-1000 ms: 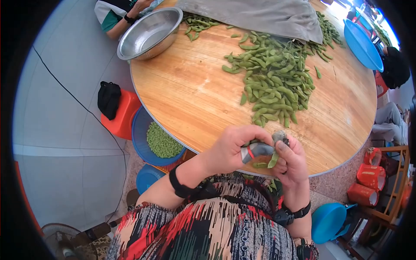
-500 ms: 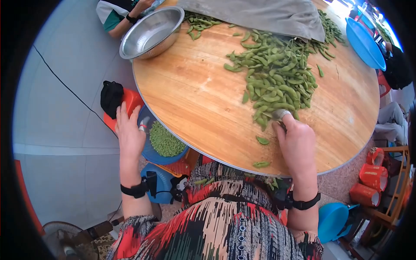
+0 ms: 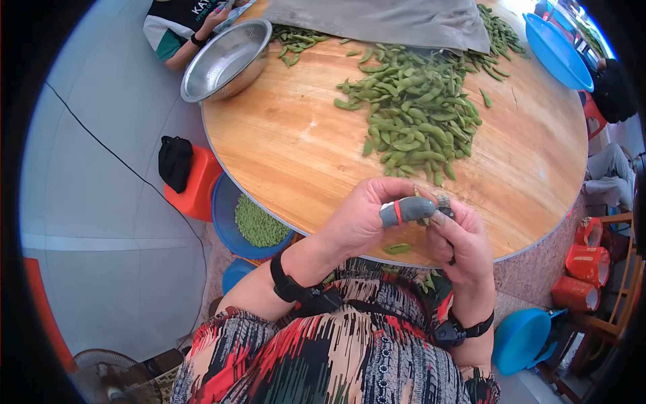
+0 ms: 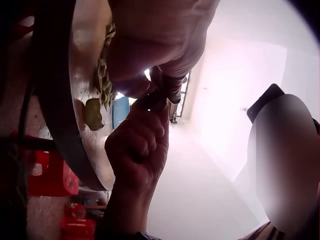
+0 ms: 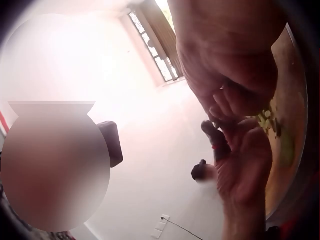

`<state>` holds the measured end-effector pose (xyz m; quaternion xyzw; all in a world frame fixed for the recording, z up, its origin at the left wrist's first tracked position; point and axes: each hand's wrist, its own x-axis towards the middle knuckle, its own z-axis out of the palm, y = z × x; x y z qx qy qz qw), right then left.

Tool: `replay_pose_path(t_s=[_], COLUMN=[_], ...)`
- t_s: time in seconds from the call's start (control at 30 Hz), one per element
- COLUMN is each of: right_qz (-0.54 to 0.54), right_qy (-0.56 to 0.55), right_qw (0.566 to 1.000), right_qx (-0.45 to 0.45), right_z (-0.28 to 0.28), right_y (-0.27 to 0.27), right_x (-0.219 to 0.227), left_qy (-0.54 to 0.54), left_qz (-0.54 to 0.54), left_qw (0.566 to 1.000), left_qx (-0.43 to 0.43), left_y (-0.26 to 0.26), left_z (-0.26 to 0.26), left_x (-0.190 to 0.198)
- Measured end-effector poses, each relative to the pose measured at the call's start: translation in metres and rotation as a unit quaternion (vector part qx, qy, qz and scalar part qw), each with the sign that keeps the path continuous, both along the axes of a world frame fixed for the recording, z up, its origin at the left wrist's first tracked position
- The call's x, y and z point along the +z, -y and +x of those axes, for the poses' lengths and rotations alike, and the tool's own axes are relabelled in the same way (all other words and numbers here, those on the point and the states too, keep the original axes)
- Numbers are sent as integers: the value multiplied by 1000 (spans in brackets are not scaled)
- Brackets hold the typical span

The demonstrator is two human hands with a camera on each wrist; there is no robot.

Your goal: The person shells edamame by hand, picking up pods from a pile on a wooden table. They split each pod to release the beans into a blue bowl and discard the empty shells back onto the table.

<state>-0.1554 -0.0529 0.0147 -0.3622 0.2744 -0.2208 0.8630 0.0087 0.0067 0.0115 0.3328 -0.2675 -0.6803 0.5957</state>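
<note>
Close together over the near table edge, my two hands meet in the head view. My left hand (image 3: 363,214), its thumb in a grey cover (image 3: 410,210) with a red band, pinches a green bean pod (image 3: 423,221). My right hand (image 3: 465,241) grips the same pod from the other side, fingers curled, with a greyish wrap on a fingertip. Fingers hide most of the pod. One loose pod (image 3: 397,248) lies just below the hands on the wooden table (image 3: 282,135). Both wrist views show the fingertips meeting, dark against the light.
Beyond the hands spreads a heap of bean pods (image 3: 424,114), partly under a grey cloth (image 3: 383,23). A steel colander (image 3: 229,60) stands at the far left edge. Down left is a blue basin (image 3: 225,219) of shelled beans (image 3: 259,222), beside a red stool (image 3: 195,185).
My left hand reached out over the bean basin, then came back to meet the right. My right hand went to the heap and returned with a fresh pod.
</note>
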Motion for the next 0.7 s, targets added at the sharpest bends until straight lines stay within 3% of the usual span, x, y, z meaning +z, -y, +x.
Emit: replay_pose_path(t_s=[0.07,0.13,0.37,0.47,0.53,0.67,0.7], right_qz=[-24,-93,-89,-96,-149,-63,19], right_qy=[-2,-68,-53,-95,-110,-56,6], right_qw=[1000,993,993,988,981,995,997], right_qx=[14,15,48,79,55,62,79], right_z=[-2,-1,-1,2,5,1,0], right_y=[-2,-7,-6,-5,-6,-7,-6], right_x=[-1,5,1,2,-1,1,-1], left_qy=[-24,19,85,139,257,170,107], left_qz=[1,-12,16,27,28,-7,-47], left_qw=[1000,997,991,984,959,981,991], left_qx=[16,68,99,113,118,90,57], left_y=[3,5,4,1,-2,-3,-1], left_z=[-2,-2,-1,-1,0,-5,-3], left_x=[-8,-15,-10,-12,-16,-13,-18])
